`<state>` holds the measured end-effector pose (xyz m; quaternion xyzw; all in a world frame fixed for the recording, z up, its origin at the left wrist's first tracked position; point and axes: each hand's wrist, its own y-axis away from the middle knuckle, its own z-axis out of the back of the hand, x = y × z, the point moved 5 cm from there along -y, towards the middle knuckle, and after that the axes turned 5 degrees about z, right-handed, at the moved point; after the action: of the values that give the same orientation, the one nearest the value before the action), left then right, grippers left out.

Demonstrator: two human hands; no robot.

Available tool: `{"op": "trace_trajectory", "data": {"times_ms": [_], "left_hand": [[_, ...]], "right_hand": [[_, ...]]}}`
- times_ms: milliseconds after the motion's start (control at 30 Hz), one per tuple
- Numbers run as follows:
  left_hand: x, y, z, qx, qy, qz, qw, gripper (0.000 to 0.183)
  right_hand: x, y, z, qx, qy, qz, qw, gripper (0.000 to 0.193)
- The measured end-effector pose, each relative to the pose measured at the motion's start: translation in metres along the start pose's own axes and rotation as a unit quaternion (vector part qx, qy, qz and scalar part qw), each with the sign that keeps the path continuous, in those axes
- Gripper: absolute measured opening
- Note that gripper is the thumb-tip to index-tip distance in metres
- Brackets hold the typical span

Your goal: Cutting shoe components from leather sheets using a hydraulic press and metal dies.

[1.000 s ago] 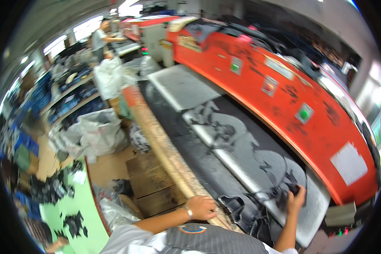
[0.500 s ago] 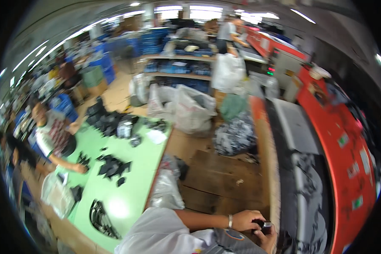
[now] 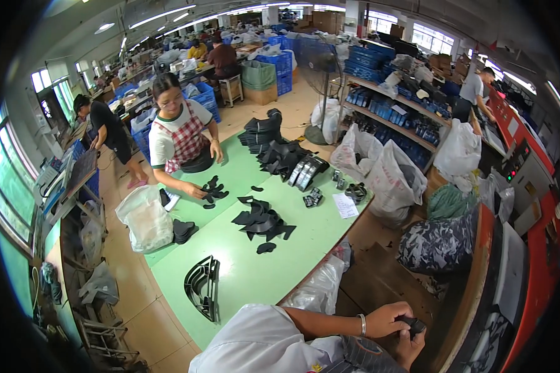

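Note:
At the lower right, my left hand (image 3: 389,319), below a metal bracelet, is closed on a small black bundle (image 3: 415,324). It looks like stacked dark pieces, but its exact kind cannot be made out. My right hand (image 3: 409,348) grips the same bundle from below, with the thumb against it. Both hands are beside the long edge of the red machine (image 3: 544,248), over the brown boards. To their left is a green table (image 3: 242,311), bearing a black curved frame (image 3: 202,287), loose black cut pieces (image 3: 262,219) and stacked black parts (image 3: 261,132).
Across the table a co-worker (image 3: 183,133) in a checked apron reaches toward black pieces. A white bag (image 3: 144,217) sits at the table's left edge. Full sacks (image 3: 395,180) and a camouflage bundle (image 3: 435,245) stand between table and machine. Shelves (image 3: 392,115) hold blue goods.
My view has swung left, so the table and the co-worker now appear nearer the middle. Both hands still hold the small black bundle, which is tilted differently.

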<state>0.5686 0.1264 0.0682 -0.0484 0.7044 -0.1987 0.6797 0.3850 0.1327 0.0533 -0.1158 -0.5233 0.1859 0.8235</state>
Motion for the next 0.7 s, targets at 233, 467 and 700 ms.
{"op": "trace_trajectory", "data": {"times_ms": [233, 467, 700], "left_hand": [[0.04, 0.013, 0.051, -0.181, 0.28, 0.199, 0.922, 0.021], [0.162, 0.05, 0.23, -0.508, 0.279, 0.197, 0.791, 0.041], [0.167, 0.19, 0.417, -0.733, 0.303, 0.154, 0.589, 0.095]], "right_hand": [[0.005, -0.034, 0.021, -0.077, 0.316, -0.016, 0.945, 0.029], [-0.106, 0.024, 0.264, -0.191, 0.636, -0.036, 0.747, 0.036], [-0.12, 0.015, 0.269, -0.184, 0.624, -0.064, 0.757, 0.037]]}}
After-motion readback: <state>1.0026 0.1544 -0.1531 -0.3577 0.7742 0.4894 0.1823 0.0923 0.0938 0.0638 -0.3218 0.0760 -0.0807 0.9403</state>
